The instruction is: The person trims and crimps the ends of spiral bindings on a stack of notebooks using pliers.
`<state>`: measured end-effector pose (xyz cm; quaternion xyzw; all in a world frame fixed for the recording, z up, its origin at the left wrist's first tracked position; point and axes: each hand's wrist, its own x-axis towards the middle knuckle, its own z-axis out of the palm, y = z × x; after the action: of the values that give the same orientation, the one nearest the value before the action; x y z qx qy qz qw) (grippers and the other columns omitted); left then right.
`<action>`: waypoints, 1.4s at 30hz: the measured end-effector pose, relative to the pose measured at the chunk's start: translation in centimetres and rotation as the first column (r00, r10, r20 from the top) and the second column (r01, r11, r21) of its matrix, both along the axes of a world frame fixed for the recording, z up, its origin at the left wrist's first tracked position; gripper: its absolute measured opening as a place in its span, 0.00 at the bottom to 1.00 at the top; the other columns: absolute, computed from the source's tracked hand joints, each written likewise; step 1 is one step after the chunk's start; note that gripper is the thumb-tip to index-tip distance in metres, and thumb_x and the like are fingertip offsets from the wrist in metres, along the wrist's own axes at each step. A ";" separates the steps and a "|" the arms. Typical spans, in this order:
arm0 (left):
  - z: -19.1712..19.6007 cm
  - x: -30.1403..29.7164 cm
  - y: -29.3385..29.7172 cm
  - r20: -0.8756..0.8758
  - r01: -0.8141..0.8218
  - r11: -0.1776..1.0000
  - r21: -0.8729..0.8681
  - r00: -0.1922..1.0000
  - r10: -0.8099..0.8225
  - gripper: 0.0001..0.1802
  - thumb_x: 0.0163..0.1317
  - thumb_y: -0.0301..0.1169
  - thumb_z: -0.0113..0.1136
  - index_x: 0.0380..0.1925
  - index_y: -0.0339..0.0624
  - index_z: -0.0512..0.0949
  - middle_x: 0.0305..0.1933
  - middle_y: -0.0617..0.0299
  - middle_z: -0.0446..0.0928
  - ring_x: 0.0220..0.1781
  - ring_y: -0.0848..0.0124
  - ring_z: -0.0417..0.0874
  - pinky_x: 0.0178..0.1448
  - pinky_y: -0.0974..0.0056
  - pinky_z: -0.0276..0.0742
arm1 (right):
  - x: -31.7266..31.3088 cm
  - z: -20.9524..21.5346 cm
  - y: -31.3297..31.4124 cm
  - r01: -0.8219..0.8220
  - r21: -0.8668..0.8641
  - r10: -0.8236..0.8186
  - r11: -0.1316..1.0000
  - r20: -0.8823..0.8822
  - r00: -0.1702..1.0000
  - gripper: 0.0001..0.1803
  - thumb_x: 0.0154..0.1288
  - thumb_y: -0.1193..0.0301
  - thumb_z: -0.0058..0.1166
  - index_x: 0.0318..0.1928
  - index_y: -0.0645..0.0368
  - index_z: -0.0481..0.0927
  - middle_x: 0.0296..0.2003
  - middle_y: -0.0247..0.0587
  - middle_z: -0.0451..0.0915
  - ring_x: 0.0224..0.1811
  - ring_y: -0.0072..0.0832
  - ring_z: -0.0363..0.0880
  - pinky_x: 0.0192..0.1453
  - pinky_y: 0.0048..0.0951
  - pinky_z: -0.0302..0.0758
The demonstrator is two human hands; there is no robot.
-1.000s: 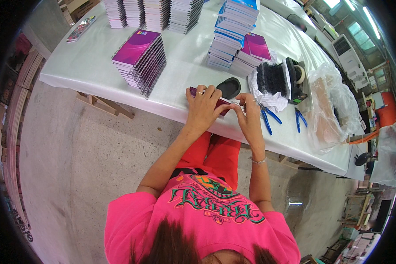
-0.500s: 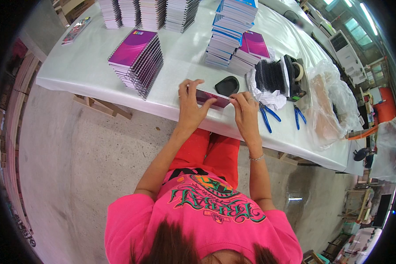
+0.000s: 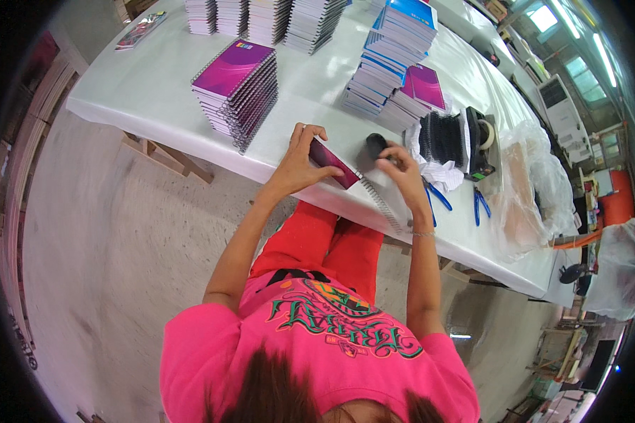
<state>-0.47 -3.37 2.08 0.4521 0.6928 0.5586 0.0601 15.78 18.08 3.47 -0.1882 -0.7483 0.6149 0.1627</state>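
Note:
My left hand [image 3: 300,166] grips a small purple-covered notebook [image 3: 335,166], thumb on its cover, standing it on edge near the table's front. From the notebook's near right corner a wire spiral coil [image 3: 379,203] sticks out slantwise over the table edge. My right hand [image 3: 403,175], just right of the notebook, has its fingers curled against a black rounded object [image 3: 376,146]. That object is tilted and smeared by motion, and its underside is hidden.
A stack of purple spiral notebooks [image 3: 236,88] stands left, with taller notebook stacks [image 3: 310,28] behind. Blue-covered books [image 3: 391,60] pile up at the back. Right are dark coils [image 3: 441,141] on white cloth, a tape dispenser [image 3: 483,137], blue-handled pliers [image 3: 481,206] and clear plastic [image 3: 529,176].
My right hand has left the notebook's edge and taken hold of the black object, which was lying flat. The notebook has turned, its right end nearer me, and the protruding coil now shows.

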 end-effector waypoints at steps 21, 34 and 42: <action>-1.0 0.6 1.2 0.127 0.125 0.990 0.060 0.983 -0.132 0.60 0.37 0.41 0.84 0.69 0.47 0.55 0.62 0.55 0.65 0.61 0.57 0.68 0.67 0.56 0.65 | 4.1 2.0 -1.4 -0.214 -0.443 0.241 0.871 0.005 0.971 0.13 0.60 0.66 0.66 0.39 0.61 0.78 0.50 0.39 0.76 0.53 0.27 0.75 0.59 0.26 0.71; -1.8 1.4 2.3 0.226 0.255 0.965 0.055 0.939 -0.260 0.56 0.49 0.37 0.78 0.71 0.52 0.47 0.48 0.56 0.63 0.49 0.66 0.71 0.56 0.62 0.69 | 3.6 2.8 -1.9 -0.060 -0.186 0.077 0.981 0.083 0.994 0.12 0.60 0.67 0.67 0.39 0.60 0.80 0.43 0.30 0.77 0.42 0.16 0.72 0.48 0.20 0.69; -1.6 1.0 2.5 0.359 0.380 0.917 0.122 0.845 -0.397 0.27 0.64 0.32 0.62 0.59 0.47 0.60 0.45 0.64 0.63 0.43 0.75 0.67 0.52 0.68 0.66 | 4.3 3.6 -2.3 -0.286 -0.566 0.115 0.773 -0.318 0.941 0.10 0.64 0.67 0.63 0.34 0.59 0.77 0.52 0.40 0.77 0.47 0.20 0.75 0.51 0.23 0.72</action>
<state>0.52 -0.92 0.45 0.4686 0.5493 0.6267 0.2931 20.12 15.81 7.04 -0.0646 -0.4997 0.8545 0.1259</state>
